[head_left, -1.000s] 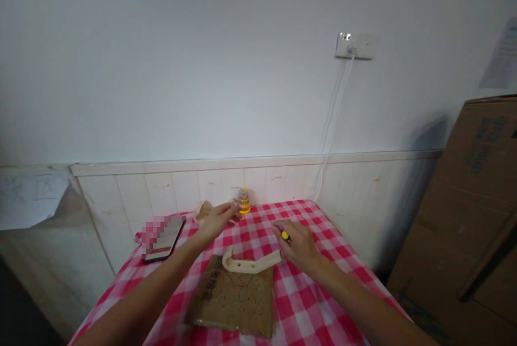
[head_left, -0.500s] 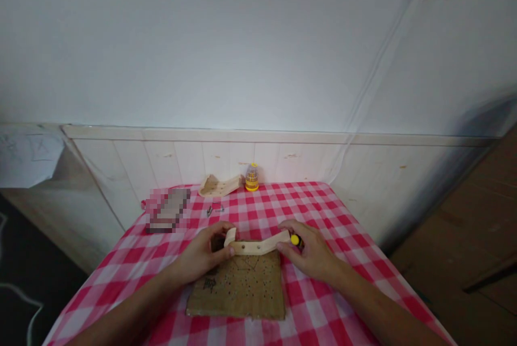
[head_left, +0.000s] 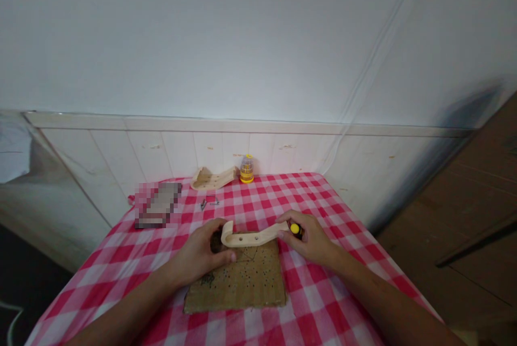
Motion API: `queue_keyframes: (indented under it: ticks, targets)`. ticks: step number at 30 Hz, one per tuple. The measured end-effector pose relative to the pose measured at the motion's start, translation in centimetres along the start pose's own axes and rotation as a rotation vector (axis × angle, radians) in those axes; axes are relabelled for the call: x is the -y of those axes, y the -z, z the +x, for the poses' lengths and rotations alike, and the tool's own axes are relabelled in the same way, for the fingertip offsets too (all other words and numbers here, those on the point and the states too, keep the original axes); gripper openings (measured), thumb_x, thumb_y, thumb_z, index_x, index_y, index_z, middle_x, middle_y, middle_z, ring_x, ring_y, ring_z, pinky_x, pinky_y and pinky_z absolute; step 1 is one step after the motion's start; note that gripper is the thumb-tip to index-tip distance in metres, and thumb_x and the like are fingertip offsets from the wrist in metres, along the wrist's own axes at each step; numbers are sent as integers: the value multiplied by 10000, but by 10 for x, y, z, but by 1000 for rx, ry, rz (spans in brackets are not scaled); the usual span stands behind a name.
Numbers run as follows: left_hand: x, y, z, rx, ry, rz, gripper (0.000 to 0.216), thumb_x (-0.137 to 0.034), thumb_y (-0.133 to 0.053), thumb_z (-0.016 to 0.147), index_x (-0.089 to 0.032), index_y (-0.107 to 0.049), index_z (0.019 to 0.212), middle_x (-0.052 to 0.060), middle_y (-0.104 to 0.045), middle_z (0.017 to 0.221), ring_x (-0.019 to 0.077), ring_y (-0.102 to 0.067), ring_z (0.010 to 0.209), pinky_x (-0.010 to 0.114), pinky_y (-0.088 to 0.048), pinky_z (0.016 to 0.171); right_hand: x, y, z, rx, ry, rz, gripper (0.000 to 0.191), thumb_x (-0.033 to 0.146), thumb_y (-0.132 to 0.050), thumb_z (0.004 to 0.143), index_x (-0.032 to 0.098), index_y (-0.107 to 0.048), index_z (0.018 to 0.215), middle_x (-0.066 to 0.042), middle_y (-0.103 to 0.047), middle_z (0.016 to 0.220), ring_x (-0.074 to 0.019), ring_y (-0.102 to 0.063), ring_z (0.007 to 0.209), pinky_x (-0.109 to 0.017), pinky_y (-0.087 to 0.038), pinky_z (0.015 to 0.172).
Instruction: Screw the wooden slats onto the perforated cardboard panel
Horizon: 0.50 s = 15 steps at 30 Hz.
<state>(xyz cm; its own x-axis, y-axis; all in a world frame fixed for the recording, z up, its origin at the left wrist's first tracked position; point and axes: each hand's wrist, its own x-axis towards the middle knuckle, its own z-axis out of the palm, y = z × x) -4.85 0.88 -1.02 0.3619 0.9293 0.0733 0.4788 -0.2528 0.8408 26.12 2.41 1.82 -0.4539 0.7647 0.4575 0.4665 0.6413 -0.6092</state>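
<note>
A pale wooden hook-shaped piece (head_left: 248,239) with two holes is held just above a brown cardboard pad (head_left: 242,292), which is dotted with small holes and pen marks. My right hand (head_left: 309,238) pinches its raised right end. A dark tool handle with a yellow end (head_left: 295,228), perhaps a screwdriver, is also in that hand; the rest of it is hidden. My left hand (head_left: 200,254) is by the curled left end, its thumb apart from the wood and over the pad. Whether its other fingers touch the curl's back I cannot tell.
A second, wider wooden piece (head_left: 214,179) lies at the back beside a yellow-based clear container (head_left: 246,170). Small metal parts (head_left: 203,204) rest on the checked cloth (head_left: 323,297). A blurred-out flat object (head_left: 159,205) is at left. The wall (head_left: 274,149) borders the table's far side.
My left thumb has come off the wooden piece, and the curled end now stands more clearly in view. My right hand keeps its hold. The whole view has shifted slightly.
</note>
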Motion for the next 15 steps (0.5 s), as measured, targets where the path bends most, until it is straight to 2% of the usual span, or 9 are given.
queue_keyframes:
  ticks: [7,15]
  targets:
    - [3,-1,5,5,64,12,637,-536,-805,725,-191,-627,1230,94,-732,1140,296,-694,1025,377,-534,877,0,2,0,21,30,-30,108,304,-664,903,204,-657,943,-3,-654,731,-145,-558,606,-252,-396,565]
    - [0,3,6,46,73,64,517,-531,-786,721,-184,-696,1094,63,-742,1013,264,-685,916,326,-524,769,0,2,2,21,30,-23,110,296,-682,913,198,-672,960,-1,-659,738,-142,-555,606,-253,-401,575]
